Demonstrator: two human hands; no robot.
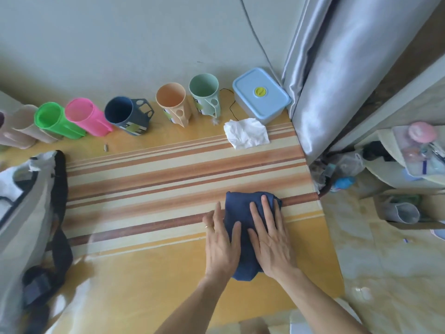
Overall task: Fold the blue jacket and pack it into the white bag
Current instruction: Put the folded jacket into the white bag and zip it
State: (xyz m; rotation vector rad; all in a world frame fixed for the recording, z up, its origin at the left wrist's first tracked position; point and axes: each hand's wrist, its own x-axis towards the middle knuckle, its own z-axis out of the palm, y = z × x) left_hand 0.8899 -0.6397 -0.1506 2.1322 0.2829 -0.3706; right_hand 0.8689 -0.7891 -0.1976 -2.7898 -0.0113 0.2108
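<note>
The blue jacket point(240, 208) lies folded into a small, narrow bundle on the striped table near its right edge. My right hand point(271, 235) rests flat on top of the bundle, fingers spread. My left hand point(222, 242) lies against the bundle's left side, partly on the fabric and partly on the table, with a ring on one finger. Neither hand grips the cloth. The white bag point(26, 196) with dark straps sits at the far left edge of the table, its mouth facing up.
A row of cups stands along the wall: green point(54, 119), pink point(85, 115), navy point(122, 114), peach point(172, 98), mint point(204, 91). A light-blue lidded box point(261, 95) and a crumpled tissue point(245, 133) are at back right. A grey curtain point(337, 68) hangs right.
</note>
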